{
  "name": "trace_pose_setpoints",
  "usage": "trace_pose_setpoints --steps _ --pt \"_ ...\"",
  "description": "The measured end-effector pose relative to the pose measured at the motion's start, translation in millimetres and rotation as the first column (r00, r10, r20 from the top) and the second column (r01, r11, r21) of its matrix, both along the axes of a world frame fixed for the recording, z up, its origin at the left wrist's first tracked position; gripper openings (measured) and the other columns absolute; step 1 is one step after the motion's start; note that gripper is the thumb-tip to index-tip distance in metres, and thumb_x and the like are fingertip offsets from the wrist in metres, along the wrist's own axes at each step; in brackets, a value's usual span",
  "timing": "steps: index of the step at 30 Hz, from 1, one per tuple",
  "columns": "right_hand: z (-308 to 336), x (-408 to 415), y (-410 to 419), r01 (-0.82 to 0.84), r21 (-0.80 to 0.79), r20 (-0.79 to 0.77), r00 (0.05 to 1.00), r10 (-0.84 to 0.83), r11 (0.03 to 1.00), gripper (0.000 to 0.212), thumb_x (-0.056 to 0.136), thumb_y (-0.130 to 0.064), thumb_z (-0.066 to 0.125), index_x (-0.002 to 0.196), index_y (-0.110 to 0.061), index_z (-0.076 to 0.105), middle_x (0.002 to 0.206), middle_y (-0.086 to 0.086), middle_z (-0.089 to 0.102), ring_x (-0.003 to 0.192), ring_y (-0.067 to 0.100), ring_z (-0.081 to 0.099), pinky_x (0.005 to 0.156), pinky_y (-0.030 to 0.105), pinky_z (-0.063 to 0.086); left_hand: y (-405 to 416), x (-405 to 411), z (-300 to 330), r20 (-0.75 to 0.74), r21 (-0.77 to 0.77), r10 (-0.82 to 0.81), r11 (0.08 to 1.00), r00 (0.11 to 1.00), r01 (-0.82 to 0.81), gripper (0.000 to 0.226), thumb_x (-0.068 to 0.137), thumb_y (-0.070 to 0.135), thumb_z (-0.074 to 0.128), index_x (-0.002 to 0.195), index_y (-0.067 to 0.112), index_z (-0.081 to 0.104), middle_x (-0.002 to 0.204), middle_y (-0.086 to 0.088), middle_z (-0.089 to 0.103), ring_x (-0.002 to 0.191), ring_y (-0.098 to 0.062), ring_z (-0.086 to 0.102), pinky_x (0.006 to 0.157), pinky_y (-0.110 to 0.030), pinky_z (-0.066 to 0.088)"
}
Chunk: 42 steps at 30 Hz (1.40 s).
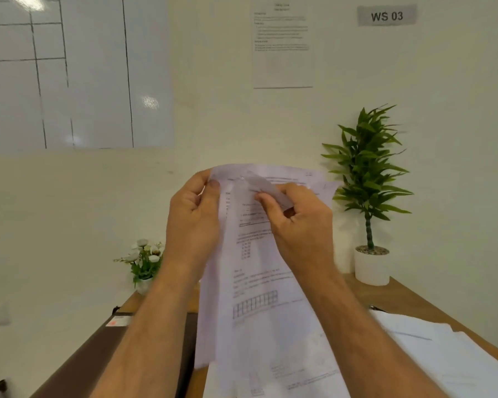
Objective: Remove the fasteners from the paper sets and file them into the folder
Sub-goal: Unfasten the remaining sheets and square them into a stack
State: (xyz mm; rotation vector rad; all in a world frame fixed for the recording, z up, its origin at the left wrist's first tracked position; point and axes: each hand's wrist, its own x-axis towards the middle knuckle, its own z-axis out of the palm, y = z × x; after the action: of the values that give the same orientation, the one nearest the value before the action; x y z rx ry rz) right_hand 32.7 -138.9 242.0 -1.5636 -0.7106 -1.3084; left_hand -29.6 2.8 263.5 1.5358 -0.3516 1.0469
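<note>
I hold a set of printed sheets (pixel 256 282) up in front of me, above the desk. My left hand (pixel 194 214) grips the set's top left corner, thumb on the front. My right hand (pixel 296 219) pinches the bent-over top corner of the front sheet near the upper edge. The fastener itself is too small and blurred to make out. A dark brown folder (pixel 110 349) lies on the desk at the lower left, partly hidden by my left forearm.
More loose white papers (pixel 443 349) are spread on the wooden desk (pixel 408 297) at the right. A tall potted plant (pixel 368 196) stands at the back right, a small flower pot (pixel 144 262) at the back left. The wall is close behind.
</note>
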Motion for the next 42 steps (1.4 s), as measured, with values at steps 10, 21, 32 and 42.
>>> trace_pose_setpoints --steps 10,21,32,42 --pt "-171.4 46.5 8.9 -0.071 -0.18 -0.578 0.815 -0.047 0.981 0.007 0.096 -0.038 0.06 0.091 -0.033 0.06 0.08 -0.015 0.063 0.074 -0.001 0.058 0.063 0.014 0.04 31.2 70.9 -159.4 -0.665 -0.273 -0.171 0.962 0.727 -0.023 0.028 0.104 0.013 0.046 0.102 0.018 0.074 0.095 -0.013 0.077 0.087 -0.032 0.072 0.076 -0.04 0.055" --pt "-221.6 46.2 3.6 -0.093 -0.444 -0.566 0.8 -0.199 0.891 0.008 0.085 -0.026 0.067 0.09 -0.031 0.069 0.102 -0.019 0.045 0.094 0.004 0.053 0.073 0.018 0.052 28.3 91.3 -229.9 -0.649 -0.245 -0.035 0.955 0.76 -0.165 0.023 0.102 0.012 0.051 0.099 0.017 0.073 0.087 -0.003 0.077 0.082 -0.025 0.073 0.064 -0.033 0.054" --pt "-223.3 46.6 8.6 0.219 -0.476 -0.463 0.761 -0.455 0.851 0.024 0.089 -0.043 0.066 0.106 -0.028 0.074 0.122 -0.004 0.053 0.119 0.019 0.034 0.095 0.038 0.033 13.1 81.6 -233.7 -0.513 -0.058 -0.035 0.998 0.857 0.006 0.024 0.096 0.006 0.06 0.083 0.017 0.076 0.074 0.001 0.073 0.068 -0.006 0.064 0.061 -0.02 0.051" --pt "-220.0 46.9 4.2 0.085 -0.553 -0.586 0.667 -0.46 0.829 0.032 0.101 -0.045 0.045 0.122 -0.028 0.064 0.123 -0.007 0.051 0.118 0.015 0.034 0.099 0.035 0.029 10.2 86.7 -233.7 -0.507 -0.104 -0.032 0.994 0.861 -0.024 0.02 0.104 0.016 0.051 0.099 0.021 0.07 0.084 0.008 0.077 0.076 -0.01 0.073 0.057 -0.019 0.055"
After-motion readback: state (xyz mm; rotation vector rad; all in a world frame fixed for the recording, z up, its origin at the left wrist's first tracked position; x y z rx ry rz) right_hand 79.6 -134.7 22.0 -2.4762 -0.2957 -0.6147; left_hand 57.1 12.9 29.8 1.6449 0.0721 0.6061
